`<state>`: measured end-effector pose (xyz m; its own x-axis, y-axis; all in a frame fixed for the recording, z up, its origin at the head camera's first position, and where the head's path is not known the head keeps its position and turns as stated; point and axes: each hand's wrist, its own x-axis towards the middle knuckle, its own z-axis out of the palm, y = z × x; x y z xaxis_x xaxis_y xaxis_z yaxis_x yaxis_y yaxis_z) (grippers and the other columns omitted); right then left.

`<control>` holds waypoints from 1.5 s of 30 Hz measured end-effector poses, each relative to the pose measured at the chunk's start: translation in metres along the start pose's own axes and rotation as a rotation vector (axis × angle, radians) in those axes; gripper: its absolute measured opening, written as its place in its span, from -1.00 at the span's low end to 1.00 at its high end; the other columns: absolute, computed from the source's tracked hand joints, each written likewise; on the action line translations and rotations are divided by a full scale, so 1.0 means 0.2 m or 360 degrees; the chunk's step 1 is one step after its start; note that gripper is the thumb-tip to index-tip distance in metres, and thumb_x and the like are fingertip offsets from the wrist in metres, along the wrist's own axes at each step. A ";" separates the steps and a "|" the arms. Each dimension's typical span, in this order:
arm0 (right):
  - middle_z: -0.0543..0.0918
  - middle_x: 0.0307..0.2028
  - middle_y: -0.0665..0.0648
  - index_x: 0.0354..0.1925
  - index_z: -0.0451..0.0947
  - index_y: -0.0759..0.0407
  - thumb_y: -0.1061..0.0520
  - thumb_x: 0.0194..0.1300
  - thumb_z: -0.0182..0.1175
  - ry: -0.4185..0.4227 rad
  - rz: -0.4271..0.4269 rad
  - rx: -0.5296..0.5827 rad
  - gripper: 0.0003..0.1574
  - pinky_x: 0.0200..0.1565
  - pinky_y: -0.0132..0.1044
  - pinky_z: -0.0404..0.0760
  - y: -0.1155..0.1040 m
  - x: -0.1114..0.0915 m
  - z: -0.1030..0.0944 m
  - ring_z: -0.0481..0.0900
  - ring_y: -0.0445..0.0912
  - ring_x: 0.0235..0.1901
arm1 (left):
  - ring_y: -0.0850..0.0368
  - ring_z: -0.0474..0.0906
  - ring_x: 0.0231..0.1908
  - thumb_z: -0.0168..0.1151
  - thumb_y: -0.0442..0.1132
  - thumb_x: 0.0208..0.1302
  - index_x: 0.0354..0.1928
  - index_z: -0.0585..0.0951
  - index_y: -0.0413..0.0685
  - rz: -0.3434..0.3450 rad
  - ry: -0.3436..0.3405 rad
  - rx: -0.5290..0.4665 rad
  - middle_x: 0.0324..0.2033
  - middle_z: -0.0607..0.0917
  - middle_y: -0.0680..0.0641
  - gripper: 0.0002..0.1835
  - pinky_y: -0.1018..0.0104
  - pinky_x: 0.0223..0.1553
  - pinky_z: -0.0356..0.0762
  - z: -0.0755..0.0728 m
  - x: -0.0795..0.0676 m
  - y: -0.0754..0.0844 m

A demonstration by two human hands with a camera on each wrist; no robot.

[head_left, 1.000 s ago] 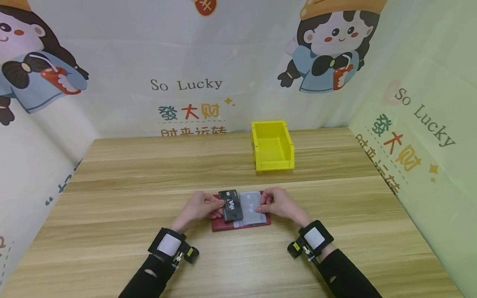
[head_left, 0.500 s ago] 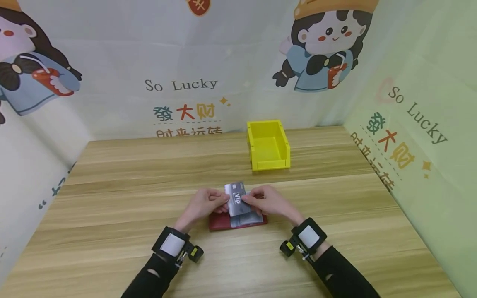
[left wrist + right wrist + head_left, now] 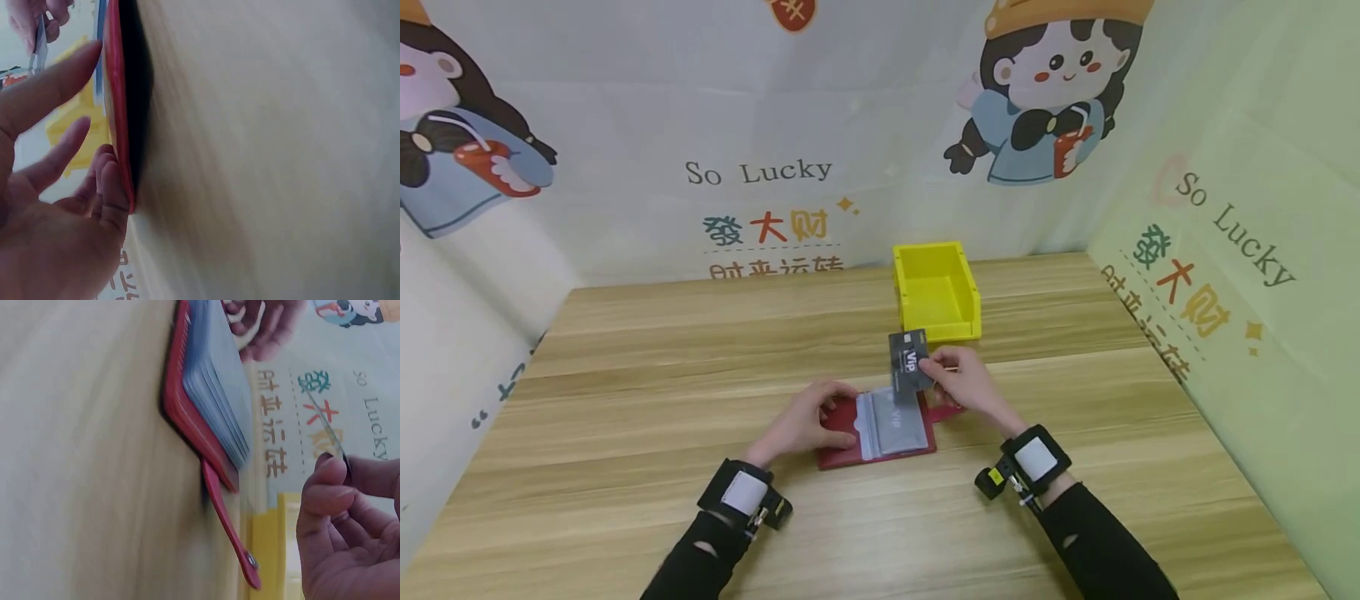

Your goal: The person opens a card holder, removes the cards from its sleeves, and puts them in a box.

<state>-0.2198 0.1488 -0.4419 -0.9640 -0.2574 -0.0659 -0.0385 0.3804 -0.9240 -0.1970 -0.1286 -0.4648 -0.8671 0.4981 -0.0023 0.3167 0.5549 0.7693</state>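
Observation:
A dark VIP card [image 3: 910, 360] is pinched between the thumb and fingers of my right hand [image 3: 962, 379]. It stands tilted above the far edge of a red card holder [image 3: 837, 452], which lies open on the table with clear plastic sleeves [image 3: 901, 427] showing. Through the top sleeve, "Vip" lettering can be read. My left hand [image 3: 805, 421] rests on the holder's left cover with thumb and fingers spread apart. In the left wrist view, fingertips [image 3: 111, 181] touch the holder's red edge. Seen from the right wrist, the card [image 3: 328, 422] is almost edge-on.
Behind the holder stands a yellow bin [image 3: 937, 292], near the back of the wooden table [image 3: 700, 350]. A red strap [image 3: 228, 528] with a snap sticks out from the holder's right side. Printed cloth [image 3: 850, 100] hangs behind the table.
My right hand has drawn the card up and away from the sleeves, toward the bin. My left hand has left the card and settled on the left cover.

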 end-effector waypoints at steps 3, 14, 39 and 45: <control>0.61 -0.53 0.28 -0.16 0.49 0.40 0.13 0.55 0.04 0.0137 0.0045 -0.0049 -0.70 -0.64 -0.41 0.33 -0.02 0.05 -0.06 0.41 -0.14 -0.69 | -0.16 0.39 0.12 0.54 -0.28 0.05 0.25 0.50 -0.16 -0.0013 -0.0141 0.0019 0.21 0.43 -0.28 -0.32 0.13 0.07 0.43 -0.01 0.00 0.00; 0.60 -0.39 0.25 -0.03 0.45 0.43 0.13 0.57 -0.02 0.0375 0.0194 -0.0400 -0.67 -0.56 -0.41 0.39 -0.09 0.27 -0.18 0.47 -0.12 -0.61 | -0.24 0.20 0.27 0.50 -0.30 0.08 0.32 0.46 -0.12 -0.0040 -0.0259 -0.0019 0.35 0.29 -0.25 -0.28 0.07 0.15 0.32 0.00 -0.01 0.00; 0.66 -0.15 0.32 -0.03 0.55 0.40 0.21 0.39 0.17 0.0210 0.0321 -0.1253 -0.72 -0.19 -0.15 0.52 -0.12 0.54 -0.03 0.54 0.08 -0.22 | -0.24 0.15 0.31 0.48 -0.28 0.11 0.34 0.45 -0.04 -0.0118 -0.0275 -0.0074 0.40 0.25 -0.22 -0.29 0.01 0.20 0.25 0.01 -0.04 -0.01; 0.61 -0.34 0.19 -0.13 0.59 0.35 0.18 0.39 0.20 0.0208 0.0246 -0.1376 -0.78 -0.24 -0.19 0.57 -0.15 0.56 0.01 0.56 0.01 -0.32 | -0.24 0.17 0.31 0.49 -0.29 0.09 0.33 0.45 -0.06 -0.0082 -0.0249 -0.0044 0.39 0.27 -0.23 -0.28 0.01 0.20 0.27 -0.02 -0.03 -0.01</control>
<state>-0.3254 0.1066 -0.4216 -0.9952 -0.0642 -0.0737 -0.0395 0.9541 -0.2969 -0.1943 -0.1348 -0.4647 -0.8110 0.5681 -0.1400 0.2608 0.5652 0.7827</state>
